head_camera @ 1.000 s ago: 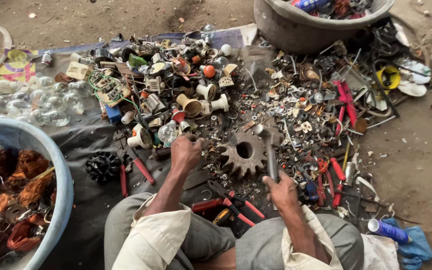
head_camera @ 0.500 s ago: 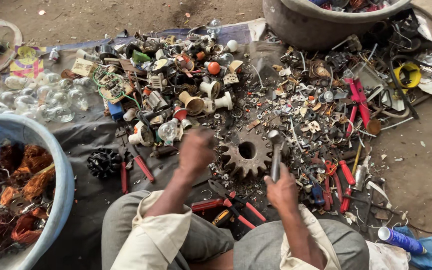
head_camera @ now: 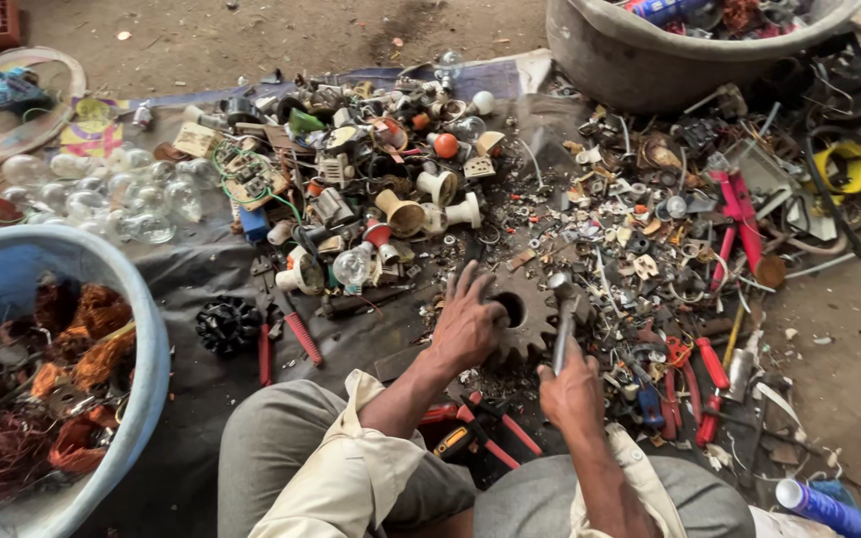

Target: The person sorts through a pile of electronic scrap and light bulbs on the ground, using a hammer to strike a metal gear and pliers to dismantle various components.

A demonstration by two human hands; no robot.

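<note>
My left hand (head_camera: 467, 324) rests flat on the left side of a large rusty toothed gear (head_camera: 525, 317) lying on a dark cloth, fingers spread toward its centre hole. My right hand (head_camera: 572, 392) grips the handle of a small metal hammer (head_camera: 561, 317), whose head sits just above the gear's right edge. A pile of broken bulb bases, sockets and small scrap parts (head_camera: 381, 189) lies just beyond the gear. Both knees in grey trousers frame the bottom of the view.
A blue tub (head_camera: 146, 349) with copper wire coils stands at left. Clear glass bulbs (head_camera: 112, 194) lie at far left. A grey basin (head_camera: 650, 60) sits at the back right. Red-handled pliers (head_camera: 286, 334), screwdrivers (head_camera: 700, 384) and a black finned part (head_camera: 228, 324) lie around the gear.
My left hand moved from left of the gear onto its face. The hammer stayed beside the gear's right edge, with its head now just above it.
</note>
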